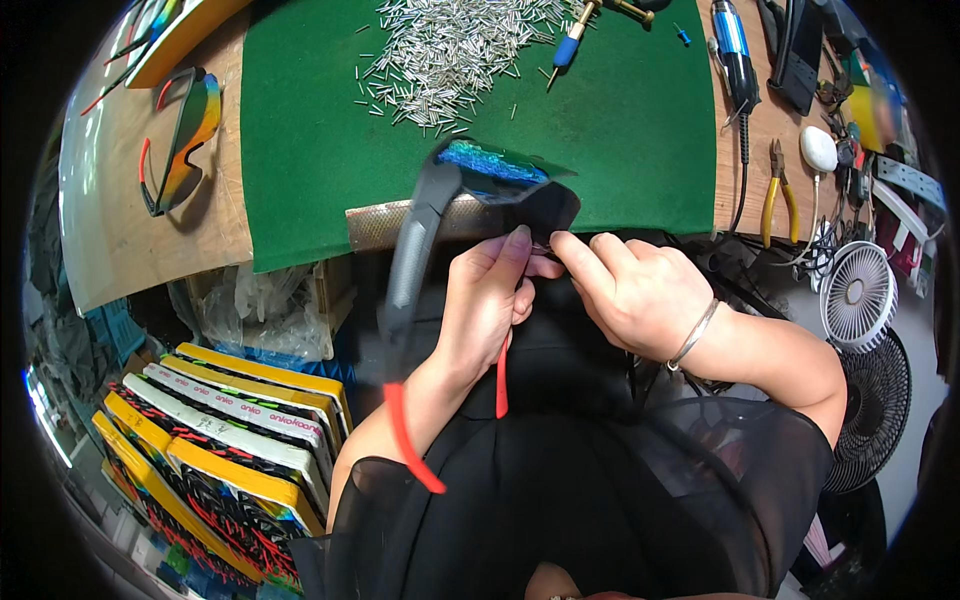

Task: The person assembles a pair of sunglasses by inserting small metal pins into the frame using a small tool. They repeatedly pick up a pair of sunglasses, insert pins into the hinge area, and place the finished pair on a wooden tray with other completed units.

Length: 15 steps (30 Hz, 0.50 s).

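Note:
My left hand (487, 297) is closed in a pinch on a pair of wraparound sunglasses (408, 260), at the frame's near end. The sunglasses have a dark frame, a blue mirrored lens and black temples with red tips. One temple reaches down over my left forearm; the other red tip hangs below my left fingers. Curled at the same frame end, beside the left thumb, is my right hand (640, 292), its index fingertip at the hinge area. What the right fingers hold is hidden. The lens rests over the front edge of a green mat (640, 150).
Small metal pins (440, 60) lie heaped at the back, near a blue-handled screwdriver (567, 50). Other sunglasses (190, 140) lie left. Yellow-handled cutters (780, 195), a corded electric tool (737, 65) and a white fan (858, 290) are right. Boxes of eyewear (240, 480) stand lower left.

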{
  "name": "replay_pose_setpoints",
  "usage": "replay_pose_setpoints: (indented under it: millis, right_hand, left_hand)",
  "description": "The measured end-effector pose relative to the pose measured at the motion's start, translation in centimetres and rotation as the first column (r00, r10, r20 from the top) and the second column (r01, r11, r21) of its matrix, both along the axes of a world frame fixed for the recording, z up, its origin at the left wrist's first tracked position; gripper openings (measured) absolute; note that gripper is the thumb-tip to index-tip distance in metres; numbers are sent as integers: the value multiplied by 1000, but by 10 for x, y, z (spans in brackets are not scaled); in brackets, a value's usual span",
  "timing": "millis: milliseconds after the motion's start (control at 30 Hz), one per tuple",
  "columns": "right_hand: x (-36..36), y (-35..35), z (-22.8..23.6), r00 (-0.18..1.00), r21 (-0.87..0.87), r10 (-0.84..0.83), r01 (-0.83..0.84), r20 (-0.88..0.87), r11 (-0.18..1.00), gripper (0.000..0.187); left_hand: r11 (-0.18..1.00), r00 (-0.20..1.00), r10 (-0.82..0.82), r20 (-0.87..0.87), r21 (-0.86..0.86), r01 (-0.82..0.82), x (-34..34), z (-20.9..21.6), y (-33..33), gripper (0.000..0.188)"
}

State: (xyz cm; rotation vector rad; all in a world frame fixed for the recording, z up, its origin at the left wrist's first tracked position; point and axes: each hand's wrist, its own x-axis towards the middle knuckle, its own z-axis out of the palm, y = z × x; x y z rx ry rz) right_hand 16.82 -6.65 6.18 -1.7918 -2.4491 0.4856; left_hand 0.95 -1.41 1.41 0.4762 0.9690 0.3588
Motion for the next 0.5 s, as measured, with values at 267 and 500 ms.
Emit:
replay_pose_setpoints:
  millis: [267,500]
  right_hand:
    - [-2,4,-3,998,-40,-17,14,-54,999,40]
    - [-8,4,-3,999,-26,-27,27,-23,999,37]
  left_hand:
    - [1000,1000,-11,22,-20,12,-1,-1,3,33]
    - [999,998,-29,64,-42,32,-5,-4,5,34]
